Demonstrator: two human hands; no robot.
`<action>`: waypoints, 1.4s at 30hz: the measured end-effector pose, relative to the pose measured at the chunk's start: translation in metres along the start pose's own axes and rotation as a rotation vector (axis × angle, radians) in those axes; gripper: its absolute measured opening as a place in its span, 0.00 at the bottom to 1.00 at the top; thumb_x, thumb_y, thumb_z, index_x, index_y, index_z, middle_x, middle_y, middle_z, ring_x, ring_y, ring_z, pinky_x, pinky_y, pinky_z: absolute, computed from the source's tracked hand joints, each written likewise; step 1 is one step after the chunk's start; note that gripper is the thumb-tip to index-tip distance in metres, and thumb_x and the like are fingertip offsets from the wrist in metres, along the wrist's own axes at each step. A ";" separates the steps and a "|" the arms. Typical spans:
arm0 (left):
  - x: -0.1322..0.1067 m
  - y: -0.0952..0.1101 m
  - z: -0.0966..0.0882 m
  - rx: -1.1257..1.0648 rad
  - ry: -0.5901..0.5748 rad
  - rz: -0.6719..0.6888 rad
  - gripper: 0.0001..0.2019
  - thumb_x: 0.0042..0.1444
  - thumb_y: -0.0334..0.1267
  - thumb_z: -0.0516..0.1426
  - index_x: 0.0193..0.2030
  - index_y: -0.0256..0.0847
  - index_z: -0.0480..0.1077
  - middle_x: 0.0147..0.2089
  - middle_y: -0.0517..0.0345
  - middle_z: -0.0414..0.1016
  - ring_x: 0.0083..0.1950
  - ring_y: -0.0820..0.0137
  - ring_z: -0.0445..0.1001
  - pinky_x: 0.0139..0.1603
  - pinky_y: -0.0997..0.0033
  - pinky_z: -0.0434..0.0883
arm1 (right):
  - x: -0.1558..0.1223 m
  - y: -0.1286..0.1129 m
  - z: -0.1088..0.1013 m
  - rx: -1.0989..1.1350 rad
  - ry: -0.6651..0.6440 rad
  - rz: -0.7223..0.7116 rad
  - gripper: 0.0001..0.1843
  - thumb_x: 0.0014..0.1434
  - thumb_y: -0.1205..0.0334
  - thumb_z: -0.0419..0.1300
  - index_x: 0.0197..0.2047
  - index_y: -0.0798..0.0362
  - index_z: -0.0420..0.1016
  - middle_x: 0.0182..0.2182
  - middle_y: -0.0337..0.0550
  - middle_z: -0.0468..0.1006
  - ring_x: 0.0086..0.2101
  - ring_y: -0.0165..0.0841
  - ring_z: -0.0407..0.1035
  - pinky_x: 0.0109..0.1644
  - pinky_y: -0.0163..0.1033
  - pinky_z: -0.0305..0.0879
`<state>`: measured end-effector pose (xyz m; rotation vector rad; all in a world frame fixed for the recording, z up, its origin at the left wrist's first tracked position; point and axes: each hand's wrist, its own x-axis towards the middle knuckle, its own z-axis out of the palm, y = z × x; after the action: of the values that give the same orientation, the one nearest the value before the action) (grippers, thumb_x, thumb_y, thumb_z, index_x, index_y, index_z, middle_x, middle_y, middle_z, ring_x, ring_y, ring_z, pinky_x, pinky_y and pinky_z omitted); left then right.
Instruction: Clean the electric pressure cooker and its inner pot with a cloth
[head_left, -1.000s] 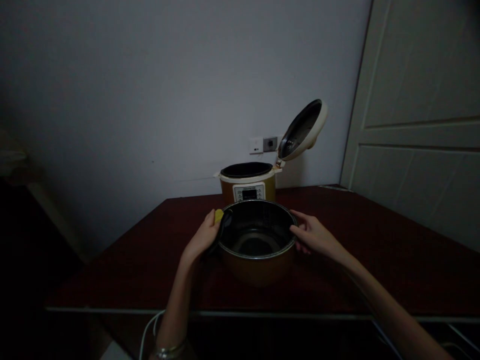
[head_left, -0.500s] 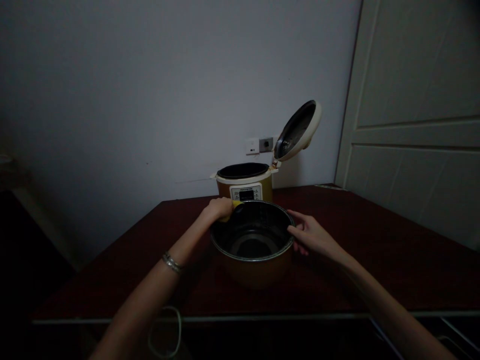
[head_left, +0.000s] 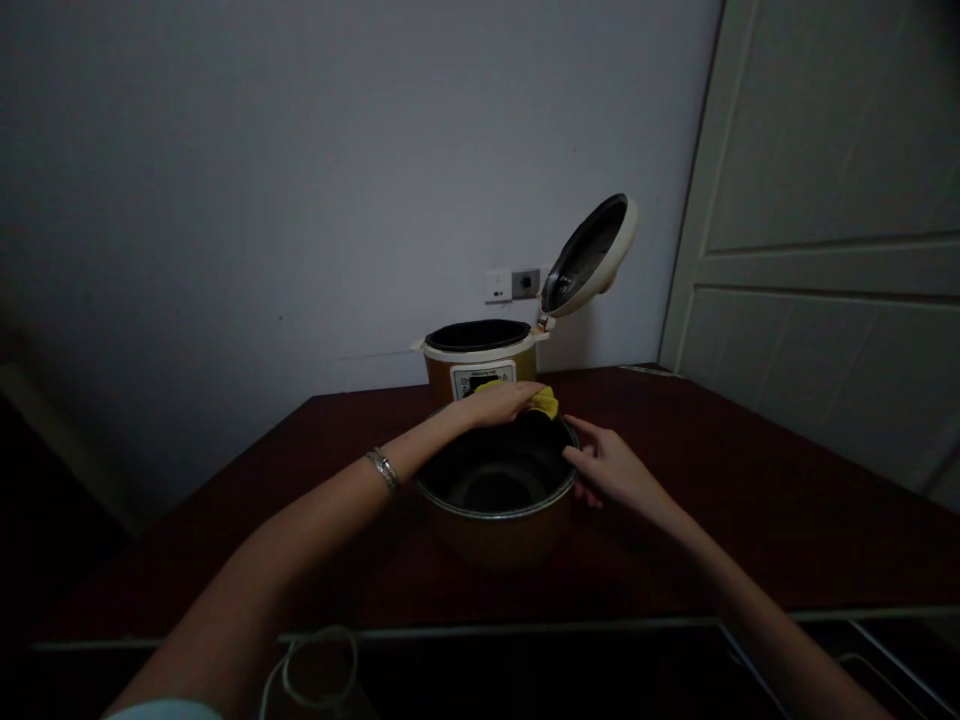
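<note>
Inner pot (head_left: 495, 540) of the electric cooker: lower centre of frame, upright on the dark red table (head_left: 765, 490), in front of the cooker body (head_left: 441, 378). Dark, smooth interior; pale metallic rim; brownish-amber outside, dim in this light. No contents made out.

Grip, left hand (head_left: 504, 402): laid over the far rim, palm down, pinning a folded yellow cloth (head_left: 546, 403) that shows on both sides of the hand. Fingertips hidden; pressure cannot be read. Grip, right hand (head_left: 609, 464): pinching the pot at its right edge, thumb at the rim, fingers around the outer wall.

Handling (estimates): pot probably thin metal, stiff, light to moderate in weight. Interior looks coated, so likely slick and prone to scratching; soft cloth suits it, hard edges would not. Outer wall seems smooth too, and would slide on the table if pushed from one side only. Cloth soft, limp, bunches easily; best held flat under several fingers.

Hold points: the rim is the firmest purchase. Thumb inside with fingers outside, as at right, should resist turning; for lifting, opposite rim points, left and right, would keep it level.

Surroundings: cooker lid (head_left: 589, 258) raised on its hinge, right of upper centre; bracelet (head_left: 383, 468) on left wrist, well clear of the cloth.
</note>
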<state>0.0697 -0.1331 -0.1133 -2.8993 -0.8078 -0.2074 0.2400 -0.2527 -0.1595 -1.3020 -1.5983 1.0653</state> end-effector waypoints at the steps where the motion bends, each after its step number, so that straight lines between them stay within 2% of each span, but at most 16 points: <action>1: -0.007 -0.005 0.000 0.003 -0.020 -0.009 0.22 0.61 0.33 0.47 0.63 0.36 0.55 0.62 0.45 0.65 0.60 0.66 0.66 0.57 0.67 0.63 | 0.000 0.001 0.000 -0.001 0.010 -0.002 0.38 0.55 0.66 0.50 0.67 0.62 0.45 0.10 0.31 0.69 0.10 0.28 0.62 0.11 0.27 0.57; 5: -0.045 -0.031 -0.003 0.012 -0.093 -0.026 0.23 0.59 0.30 0.49 0.62 0.37 0.57 0.62 0.45 0.65 0.60 0.65 0.66 0.57 0.66 0.63 | -0.001 0.001 0.002 -0.017 0.050 0.003 0.37 0.57 0.65 0.50 0.68 0.62 0.44 0.11 0.32 0.69 0.10 0.28 0.62 0.11 0.27 0.58; 8: -0.075 -0.046 -0.007 -0.041 -0.085 -0.042 0.23 0.58 0.29 0.49 0.61 0.37 0.58 0.63 0.43 0.62 0.62 0.65 0.63 0.59 0.64 0.61 | -0.002 0.001 0.004 -0.018 0.075 0.026 0.36 0.58 0.65 0.50 0.68 0.62 0.44 0.10 0.32 0.68 0.10 0.28 0.62 0.11 0.28 0.57; 12: -0.100 -0.049 -0.019 -0.177 -0.067 -0.265 0.21 0.59 0.34 0.49 0.60 0.38 0.61 0.51 0.46 0.74 0.49 0.66 0.72 0.50 0.66 0.66 | -0.004 -0.001 0.004 -0.030 0.079 0.015 0.36 0.58 0.65 0.50 0.68 0.63 0.44 0.11 0.32 0.68 0.11 0.28 0.62 0.11 0.28 0.58; 15: -0.111 -0.045 -0.034 -0.194 -0.113 -0.456 0.17 0.59 0.36 0.47 0.50 0.37 0.70 0.40 0.48 0.76 0.39 0.67 0.72 0.42 0.69 0.67 | -0.006 -0.003 0.004 -0.047 0.076 0.005 0.36 0.58 0.64 0.50 0.68 0.63 0.45 0.11 0.32 0.68 0.11 0.28 0.63 0.12 0.29 0.59; 17: -0.115 -0.043 -0.047 -0.203 -0.216 -0.547 0.15 0.56 0.35 0.48 0.41 0.36 0.74 0.34 0.50 0.76 0.33 0.68 0.70 0.37 0.70 0.66 | -0.007 -0.004 0.005 -0.059 0.086 0.010 0.36 0.57 0.63 0.50 0.67 0.63 0.46 0.11 0.32 0.67 0.11 0.29 0.62 0.12 0.29 0.59; 19: -0.117 -0.040 -0.063 -0.219 -0.317 -0.595 0.12 0.53 0.35 0.50 0.33 0.37 0.75 0.29 0.52 0.74 0.31 0.68 0.69 0.35 0.69 0.66 | -0.007 -0.003 0.006 -0.071 0.091 0.009 0.36 0.57 0.62 0.50 0.67 0.63 0.46 0.11 0.32 0.67 0.11 0.29 0.63 0.12 0.30 0.58; 21: -0.116 -0.037 -0.081 -0.199 -0.318 -0.621 0.11 0.50 0.36 0.52 0.28 0.37 0.75 0.26 0.53 0.73 0.29 0.67 0.68 0.35 0.68 0.65 | -0.006 -0.002 0.005 -0.098 0.081 0.007 0.37 0.58 0.61 0.50 0.68 0.62 0.46 0.11 0.32 0.67 0.12 0.30 0.63 0.12 0.31 0.59; 23: -0.110 -0.031 -0.099 -0.146 -0.211 -0.639 0.11 0.49 0.38 0.52 0.27 0.37 0.75 0.24 0.53 0.71 0.28 0.67 0.68 0.34 0.68 0.65 | -0.004 0.000 0.003 -0.172 0.058 -0.004 0.36 0.58 0.60 0.49 0.68 0.61 0.47 0.13 0.35 0.70 0.14 0.32 0.65 0.14 0.33 0.61; 25: -0.100 -0.023 -0.114 -0.101 -0.072 -0.640 0.13 0.51 0.39 0.51 0.25 0.37 0.74 0.21 0.54 0.69 0.26 0.68 0.67 0.32 0.69 0.64 | -0.001 -0.001 -0.003 -0.327 0.062 -0.070 0.33 0.58 0.58 0.51 0.65 0.60 0.55 0.20 0.43 0.76 0.21 0.36 0.72 0.22 0.37 0.68; 28: -0.080 -0.004 -0.123 -0.112 0.120 -0.577 0.14 0.53 0.42 0.51 0.25 0.38 0.72 0.21 0.56 0.68 0.24 0.71 0.65 0.29 0.71 0.63 | 0.001 -0.013 -0.015 -0.628 0.242 -0.183 0.29 0.58 0.49 0.53 0.58 0.58 0.67 0.36 0.55 0.79 0.38 0.45 0.74 0.42 0.48 0.70; 30: -0.065 0.010 -0.119 -0.169 0.235 -0.507 0.14 0.55 0.42 0.50 0.26 0.38 0.71 0.22 0.56 0.69 0.24 0.72 0.65 0.28 0.72 0.62 | 0.002 -0.029 -0.020 -0.694 0.370 -0.258 0.32 0.58 0.45 0.52 0.60 0.56 0.65 0.39 0.54 0.78 0.41 0.47 0.73 0.47 0.54 0.67; 33: -0.042 0.030 -0.104 -0.267 0.446 -0.424 0.16 0.58 0.43 0.48 0.29 0.37 0.71 0.26 0.55 0.72 0.27 0.72 0.67 0.30 0.72 0.64 | 0.006 -0.059 -0.019 -0.539 0.280 -0.528 0.40 0.56 0.48 0.57 0.67 0.52 0.48 0.47 0.52 0.74 0.45 0.44 0.71 0.49 0.52 0.67; 35: -0.028 0.038 -0.094 -0.336 0.579 -0.403 0.16 0.59 0.43 0.47 0.31 0.37 0.71 0.28 0.54 0.73 0.30 0.71 0.69 0.32 0.71 0.65 | 0.011 -0.076 -0.013 -0.439 0.157 -0.724 0.47 0.52 0.52 0.61 0.68 0.50 0.42 0.58 0.53 0.64 0.52 0.44 0.66 0.53 0.52 0.65; 38: -0.014 0.041 -0.083 -0.470 0.667 -0.404 0.16 0.60 0.42 0.46 0.32 0.36 0.71 0.30 0.53 0.74 0.32 0.70 0.70 0.33 0.70 0.67 | 0.024 -0.087 -0.004 -0.338 0.127 -0.829 0.45 0.51 0.60 0.60 0.67 0.51 0.43 0.61 0.53 0.58 0.54 0.44 0.63 0.54 0.51 0.65; 42: -0.009 0.040 -0.077 -0.578 0.656 -0.400 0.18 0.60 0.43 0.47 0.30 0.36 0.72 0.30 0.52 0.74 0.32 0.69 0.70 0.33 0.70 0.67 | 0.043 -0.081 -0.005 -0.203 0.227 -0.795 0.35 0.50 0.65 0.58 0.61 0.53 0.53 0.53 0.52 0.67 0.46 0.40 0.68 0.49 0.47 0.68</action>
<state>0.0752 -0.1839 -0.0425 -2.7474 -1.3235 -1.5554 0.2130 -0.2187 -0.0788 -0.7370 -1.8290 0.2627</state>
